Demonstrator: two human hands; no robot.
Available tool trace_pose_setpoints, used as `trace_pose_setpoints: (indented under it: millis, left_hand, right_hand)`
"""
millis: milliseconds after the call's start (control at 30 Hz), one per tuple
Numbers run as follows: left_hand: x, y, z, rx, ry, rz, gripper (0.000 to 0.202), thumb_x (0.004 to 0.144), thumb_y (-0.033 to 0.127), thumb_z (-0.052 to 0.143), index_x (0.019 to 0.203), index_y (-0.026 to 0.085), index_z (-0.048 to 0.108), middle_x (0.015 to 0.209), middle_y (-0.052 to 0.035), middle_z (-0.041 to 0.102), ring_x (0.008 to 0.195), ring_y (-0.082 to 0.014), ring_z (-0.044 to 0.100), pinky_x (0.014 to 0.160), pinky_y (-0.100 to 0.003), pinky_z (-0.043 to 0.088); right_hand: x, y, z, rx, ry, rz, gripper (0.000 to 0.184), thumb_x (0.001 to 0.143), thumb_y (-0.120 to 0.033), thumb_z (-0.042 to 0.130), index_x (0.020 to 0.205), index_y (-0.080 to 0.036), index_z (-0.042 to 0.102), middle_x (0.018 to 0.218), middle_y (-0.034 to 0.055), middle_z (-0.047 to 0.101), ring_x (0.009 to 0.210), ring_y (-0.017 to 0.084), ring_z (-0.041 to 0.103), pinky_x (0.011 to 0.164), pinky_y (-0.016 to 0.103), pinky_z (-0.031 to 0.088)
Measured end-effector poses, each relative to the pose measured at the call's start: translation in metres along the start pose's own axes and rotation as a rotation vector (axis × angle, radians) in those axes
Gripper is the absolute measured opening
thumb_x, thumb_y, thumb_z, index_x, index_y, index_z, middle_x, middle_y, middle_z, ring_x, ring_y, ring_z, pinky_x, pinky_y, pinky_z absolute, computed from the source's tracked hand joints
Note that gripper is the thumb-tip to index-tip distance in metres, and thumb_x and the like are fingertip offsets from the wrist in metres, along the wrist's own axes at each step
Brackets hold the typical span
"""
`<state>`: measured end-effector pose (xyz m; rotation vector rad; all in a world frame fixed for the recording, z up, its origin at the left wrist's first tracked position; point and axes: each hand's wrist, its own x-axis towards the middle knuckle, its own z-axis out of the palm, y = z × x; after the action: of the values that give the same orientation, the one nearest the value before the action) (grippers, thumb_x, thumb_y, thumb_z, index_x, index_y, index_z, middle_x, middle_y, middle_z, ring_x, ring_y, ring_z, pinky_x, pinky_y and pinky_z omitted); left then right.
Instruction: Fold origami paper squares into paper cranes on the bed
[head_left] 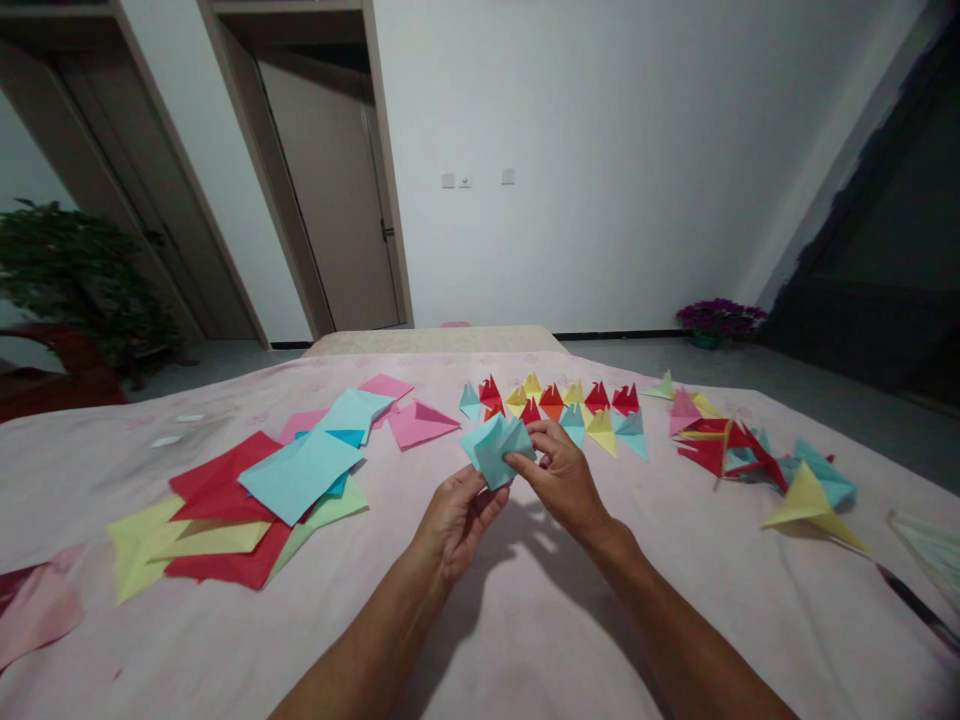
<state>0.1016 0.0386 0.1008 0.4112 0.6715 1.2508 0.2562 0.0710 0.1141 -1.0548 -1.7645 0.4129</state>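
A light blue sheet of origami paper (493, 448), partly folded with creases across it, is held up above the table between both hands. My left hand (455, 515) pinches its lower left edge. On the other side, my right hand (559, 472) grips the right part, thumb in front and fingers behind. Just beyond the hands stand rows of small folded paper figures in red, yellow, orange and blue, among them a yellow figure (601, 430) and a blue figure (631, 432).
Loose coloured paper sheets (300, 472) lie piled on the left of the pink tablecloth (480, 630). More folded pieces, including a yellow one (808, 503), are heaped on the right. A dark-handled tool (916, 602) lies near the right edge. A half-open door (330, 190) stands behind.
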Motion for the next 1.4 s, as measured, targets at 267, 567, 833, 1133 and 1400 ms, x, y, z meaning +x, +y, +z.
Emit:
trace_pose_setpoints:
  millis: [267,567,833,1133,1400]
  left_hand:
    - [-0.004,-0.006,0.005,0.073,-0.077,0.035,0.021,0.08,0.021,0.074,0.098,0.01,0.071,0.101,-0.0111,0.073,0.084,-0.017,0.072,0.077,-0.024,0.058]
    - [-0.01,-0.006,0.008,0.341,-0.08,0.194,0.05,0.07,0.043,0.083,0.108,0.013,0.072,0.113,-0.0148,0.071,0.091,-0.0238,0.071,0.077,-0.029,0.056]
    - [-0.001,-0.01,-0.001,0.341,-0.006,0.203,0.049,0.069,0.05,0.08,0.099,0.011,0.074,0.096,-0.0117,0.072,0.079,-0.0169,0.066,0.068,-0.026,0.054]
    - [0.008,-0.005,-0.01,0.465,0.111,0.418,0.038,0.066,0.046,0.082,0.08,0.012,0.07,0.068,0.0006,0.064,0.058,-0.0102,0.052,0.057,-0.021,0.043]
    - [0.008,-0.014,-0.014,0.575,0.14,0.467,0.04,0.067,0.05,0.078,0.072,0.013,0.067,0.062,0.002,0.057,0.055,-0.0102,0.046,0.051,-0.02,0.037]
  right_hand:
    - [-0.002,-0.006,-0.002,-0.293,0.126,0.006,0.015,0.079,-0.034,0.071,0.074,-0.023,0.062,0.089,0.0017,0.061,0.09,0.02,0.058,0.077,0.03,0.045]
    - [-0.005,-0.017,-0.001,-0.409,0.139,-0.023,0.019,0.075,-0.034,0.073,0.073,-0.023,0.058,0.086,0.0033,0.062,0.087,0.023,0.056,0.078,0.034,0.043]
    - [-0.004,-0.007,0.011,0.207,0.047,0.313,0.046,0.073,-0.038,0.072,0.114,-0.019,0.061,0.096,0.0052,0.069,0.083,0.021,0.062,0.072,0.032,0.048]
    - [-0.011,-0.001,0.021,0.245,-0.115,0.33,0.026,0.079,-0.042,0.065,0.072,-0.018,0.063,0.063,-0.0021,0.057,0.059,0.013,0.05,0.054,0.023,0.039]
    - [-0.013,-0.009,0.016,0.025,-0.008,0.237,0.035,0.092,-0.047,0.049,0.071,-0.021,0.059,0.062,-0.0015,0.056,0.058,0.014,0.05,0.053,0.023,0.035]
